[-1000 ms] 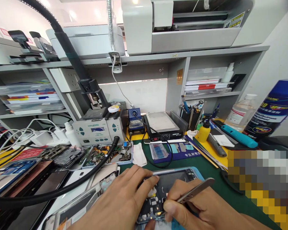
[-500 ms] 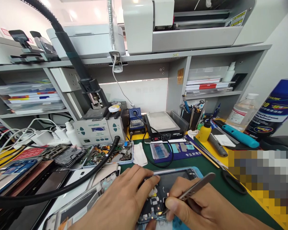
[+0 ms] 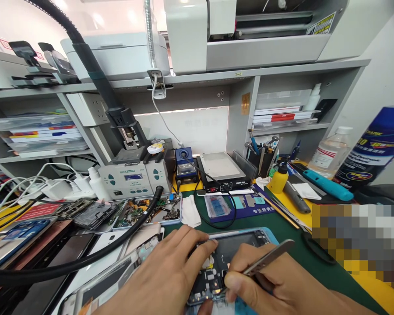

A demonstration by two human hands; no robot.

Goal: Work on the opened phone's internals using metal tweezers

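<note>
Grey shelving (image 3: pixel 184 81) backs a crowded repair counter (image 3: pixel 292 238) covered by a green mat. On the far left, white charger cables (image 3: pixel 22 183) lie tangled beside stacked phone parts and screens (image 3: pixel 26 232). Next comes a grey rework station (image 3: pixel 133 179), and just in front of it a shallow clear parts tray (image 3: pixel 151 210) holding small circuit boards and loose components, with a black hose (image 3: pixel 85 258) lying across it.

Low in the middle, the left hand (image 3: pixel 164 275) rests flat with its fingers spread, pressing on the opened phone (image 3: pixel 230 258), which lies on the mat at the near edge with its dark inner boards showing. The right hand (image 3: pixel 269 284) pinches metal tweezers (image 3: pixel 265 258), their tips down inside the phone just beside the left fingers.

Behind, a black heating plate (image 3: pixel 221 168) stands near a black pen holder (image 3: pixel 264 159) stuffed with tools. A yellow squeeze bottle (image 3: pixel 279 179) is just beside it. Farther right stand a clear plastic bottle (image 3: pixel 330 155) of liquid and a blue spray can (image 3: pixel 374 148).
</note>
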